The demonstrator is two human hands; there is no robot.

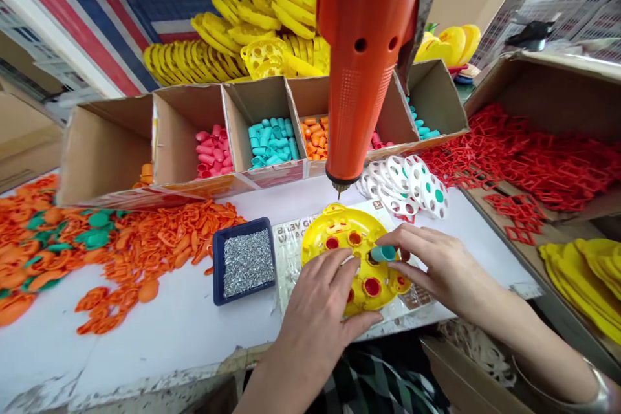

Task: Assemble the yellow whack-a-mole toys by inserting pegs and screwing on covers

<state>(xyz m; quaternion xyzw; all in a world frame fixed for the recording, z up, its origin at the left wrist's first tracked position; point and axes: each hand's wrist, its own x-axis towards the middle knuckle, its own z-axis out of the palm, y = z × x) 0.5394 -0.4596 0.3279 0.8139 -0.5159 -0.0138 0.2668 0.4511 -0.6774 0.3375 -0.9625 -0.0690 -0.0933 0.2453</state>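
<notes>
The teal cap [383,253] pinched by the right hand [439,265] may be dropped if the yellow disc [339,233] under the spread left hand [315,297] is nudged.

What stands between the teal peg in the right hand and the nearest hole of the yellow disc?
Nothing visible does. The teal plastic peg sits right beside the hole, held by the right hand. The left hand lies across the yellow plastic disc, and the orange power tool hangs apart, above.
</notes>
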